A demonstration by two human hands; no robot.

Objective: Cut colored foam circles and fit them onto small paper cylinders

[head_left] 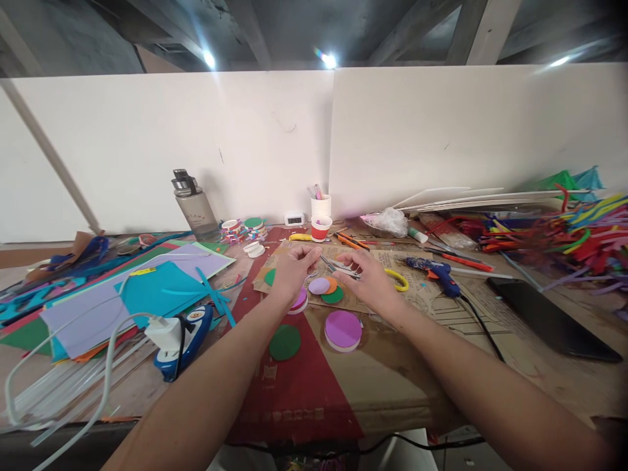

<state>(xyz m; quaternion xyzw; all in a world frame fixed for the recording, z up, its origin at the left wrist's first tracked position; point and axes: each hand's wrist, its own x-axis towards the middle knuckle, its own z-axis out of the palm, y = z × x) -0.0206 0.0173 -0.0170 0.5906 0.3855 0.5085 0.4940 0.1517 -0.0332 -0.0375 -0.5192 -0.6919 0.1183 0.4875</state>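
Observation:
My left hand (298,267) is closed in a pinch above the table, and I cannot make out what is between its fingertips. In my right hand (366,275) is a pair of silver metal scissors (338,267), its tips pointing toward the left fingertips. Beneath the hands lie a lilac disc (318,286), an orange disc (332,285) and a green disc (333,296). Closer to me are a thick purple-topped round (343,329) and a flat green disc (285,342). Another purple round (298,301) is partly covered by my left forearm.
A blue glue gun (436,271), yellow ring (397,280) and black phone (552,319) lie to the right. Coloured sheets (161,294), a blue power strip (189,340) and bottle (195,206) are left. Behind the hands stand paper cups (320,229); pipe cleaners (583,229) lie far right.

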